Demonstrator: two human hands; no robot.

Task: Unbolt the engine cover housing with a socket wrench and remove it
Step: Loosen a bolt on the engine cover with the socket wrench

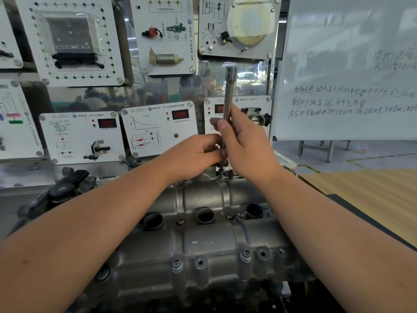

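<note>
The grey cast-metal engine cover housing point(203, 233) lies across the foreground, still seated on the engine, its three round wells facing up and several bolts showing along its near edge. At its far edge the right hand point(243, 150) is wrapped round the long, slim steel socket wrench point(229, 96), held upright, with the thumb laid along the shaft. The left hand point(198, 154) is curled with its fingertips pinching the tool's lower end just above a small dark bolt point(221, 171). The likeliest trouble is the socket sitting crooked or only partly on the bolt head: with the shaft so tall, any sideways lean from the right hand could make it slip and round the head, or jerk the fingers against the casting. A loosened bolt might also drop into one of the open wells. The tool's tip and whether it touches the bolt are hidden behind the fingers; the bench edge is cut off below, and how many bolts remain on the far side cannot be made out. White training panels point(158, 129) and a whiteboard point(349, 68) stand behind.
</note>
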